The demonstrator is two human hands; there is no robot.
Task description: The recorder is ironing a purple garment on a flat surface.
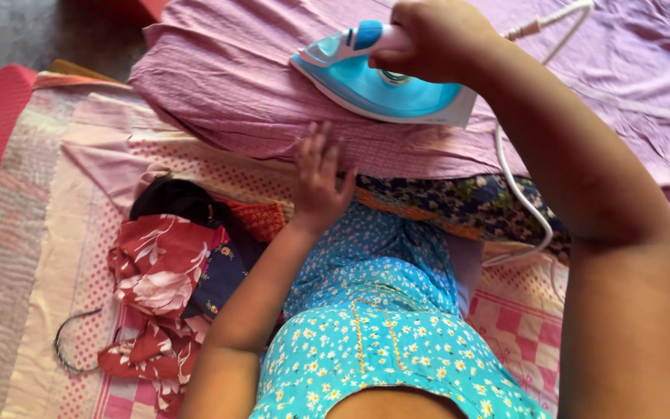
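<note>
Ironing in hand: blue iron is gripped by right hand on purple cloth, which is pinned by left hand, fingers spread wide. Next stroke likely needs cloth kept taut, cord kept clear.

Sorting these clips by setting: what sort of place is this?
Likely a home, ironing done on the floor: a blue iron on lilac cloth, patchwork quilt underneath, crumpled clothes beside.
</note>
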